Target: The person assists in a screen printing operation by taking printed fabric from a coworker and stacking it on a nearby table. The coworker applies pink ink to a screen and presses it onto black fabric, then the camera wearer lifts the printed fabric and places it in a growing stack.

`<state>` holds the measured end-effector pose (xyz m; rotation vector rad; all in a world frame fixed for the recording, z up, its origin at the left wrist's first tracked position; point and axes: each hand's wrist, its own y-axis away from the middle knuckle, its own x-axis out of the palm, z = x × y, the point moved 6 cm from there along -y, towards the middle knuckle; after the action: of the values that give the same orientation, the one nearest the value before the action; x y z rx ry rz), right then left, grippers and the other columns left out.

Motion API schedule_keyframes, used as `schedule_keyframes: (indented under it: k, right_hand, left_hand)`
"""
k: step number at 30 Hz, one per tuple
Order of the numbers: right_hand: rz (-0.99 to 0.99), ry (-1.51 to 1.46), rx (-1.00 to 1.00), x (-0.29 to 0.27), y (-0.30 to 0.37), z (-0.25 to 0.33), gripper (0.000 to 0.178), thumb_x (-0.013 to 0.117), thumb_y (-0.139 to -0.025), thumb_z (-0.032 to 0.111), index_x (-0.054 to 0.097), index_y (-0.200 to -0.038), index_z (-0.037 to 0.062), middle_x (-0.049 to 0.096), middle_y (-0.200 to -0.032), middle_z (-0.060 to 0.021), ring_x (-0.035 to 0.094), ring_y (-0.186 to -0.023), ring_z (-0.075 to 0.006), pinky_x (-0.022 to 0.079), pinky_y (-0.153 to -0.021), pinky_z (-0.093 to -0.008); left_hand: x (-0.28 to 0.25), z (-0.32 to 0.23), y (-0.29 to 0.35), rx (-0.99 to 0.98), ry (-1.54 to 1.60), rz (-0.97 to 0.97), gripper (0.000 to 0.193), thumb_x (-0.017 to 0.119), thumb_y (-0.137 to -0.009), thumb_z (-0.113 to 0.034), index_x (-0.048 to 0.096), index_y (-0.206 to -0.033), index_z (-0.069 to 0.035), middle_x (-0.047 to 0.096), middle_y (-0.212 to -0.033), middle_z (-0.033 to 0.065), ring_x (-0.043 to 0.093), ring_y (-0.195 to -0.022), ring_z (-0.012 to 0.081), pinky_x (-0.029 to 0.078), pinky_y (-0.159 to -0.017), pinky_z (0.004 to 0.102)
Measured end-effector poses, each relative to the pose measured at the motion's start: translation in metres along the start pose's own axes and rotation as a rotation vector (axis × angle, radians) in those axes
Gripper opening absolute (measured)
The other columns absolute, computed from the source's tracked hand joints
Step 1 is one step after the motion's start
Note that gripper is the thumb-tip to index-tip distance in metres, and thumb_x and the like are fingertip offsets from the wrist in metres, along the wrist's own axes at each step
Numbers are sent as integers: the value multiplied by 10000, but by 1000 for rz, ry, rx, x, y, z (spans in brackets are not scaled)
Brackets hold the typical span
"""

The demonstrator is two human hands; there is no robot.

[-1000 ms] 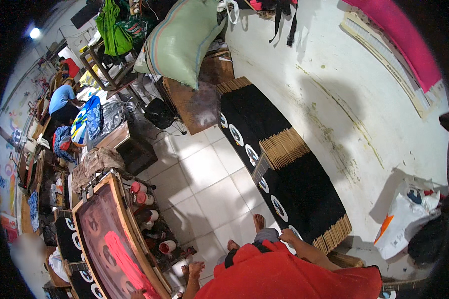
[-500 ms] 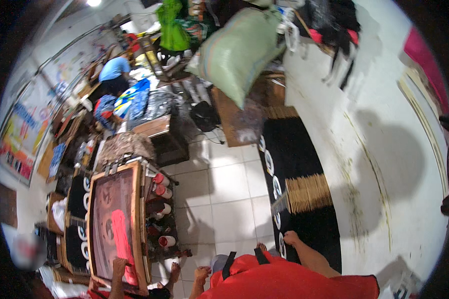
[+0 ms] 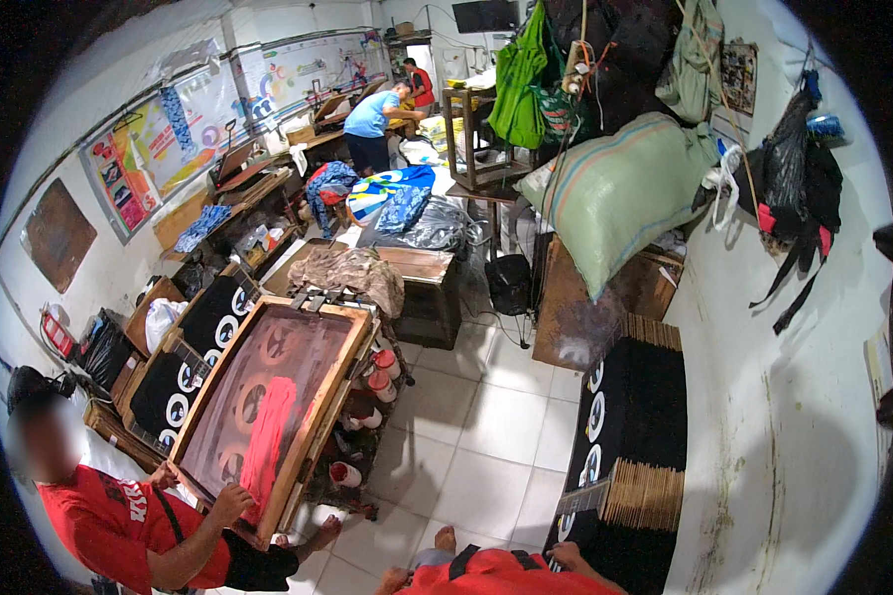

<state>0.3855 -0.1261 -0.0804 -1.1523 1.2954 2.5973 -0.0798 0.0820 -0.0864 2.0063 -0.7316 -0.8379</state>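
My left hand (image 3: 395, 578) hangs low by my red shirt, fingers curled, with nothing seen in it. My right hand (image 3: 569, 555) is closed at the near left edge of a long run of black cloth (image 3: 646, 397) with white round prints; what it grips, if anything, is too small to make out. On the left, a co-worker in a red shirt has one hand (image 3: 234, 504) over the near end of a wooden-framed printing screen (image 3: 313, 367). A streak of red ink (image 3: 270, 436) lies on its mesh. The co-worker's other hand (image 3: 165, 475) is at the frame's left corner.
Tiled floor (image 3: 466, 416) runs between the screen and the cloth. Slatted wooden strips (image 3: 645, 493) lie across the cloth. Red-stained pots (image 3: 381, 385) stand beside the screen. A big pale green sack (image 3: 625, 188) sits at the back, and a white wall (image 3: 754, 397) bounds the right.
The view has tilted up and turned left, bringing the co-worker's upper body and the far room into sight. My hands now appear lower in the picture, my right still at the cloth's edge.
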Motion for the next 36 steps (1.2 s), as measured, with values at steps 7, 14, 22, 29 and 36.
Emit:
schedule_keyframes:
  k: [7, 14, 22, 29, 36]
  right_hand:
    - [-7, -104, 69, 40, -34, -28, 280, 636, -735, 263, 658, -924, 57, 656, -782, -85, 624, -670, -194, 491, -577, -324]
    - [17, -150, 73, 54, -57, -52, 315, 498, -801, 387, 676, -838, 130, 649, -720, -60, 631, -691, -220, 501, -573, -372]
    - [0, -378, 208, 28, -15, -28, 247, 704, -719, 115, 640, -952, 59, 625, -684, -73, 573, -519, -129, 423, -417, -256]
    - [40, 244, -208, 40, -33, -32, 303, 690, -733, 210, 635, -1002, 83, 648, -815, -40, 614, -667, -135, 477, -548, -286]
    - [107, -544, 439, 3, -6, -27, 231, 600, -767, 283, 633, -974, 186, 641, -914, -20, 616, -875, -206, 509, -639, -362]
  left_hand:
    - [-11, -50, 0, 197, 180, 13, 199, 634, -757, -200, 665, -877, -45, 639, -704, 39, 548, -551, 113, 424, -463, 244]
    - [-31, -42, 9, 10, 111, -100, 230, 715, -686, -247, 659, -747, -32, 623, -645, 60, 536, -509, 121, 436, -459, 273]
    - [-7, -7, -7, 126, -267, 37, 227, 701, -696, -276, 654, -722, -55, 577, -571, 38, 503, -463, 139, 405, -427, 290]
    - [15, -7, -14, 151, -441, 65, 375, 575, -762, -278, 588, -1133, -229, 649, -869, 72, 623, -819, 235, 500, -692, 370]
    - [6, -35, -8, 338, -378, -3, 296, 622, -761, -342, 651, -741, -48, 606, -638, 35, 480, -469, 144, 399, -427, 308]
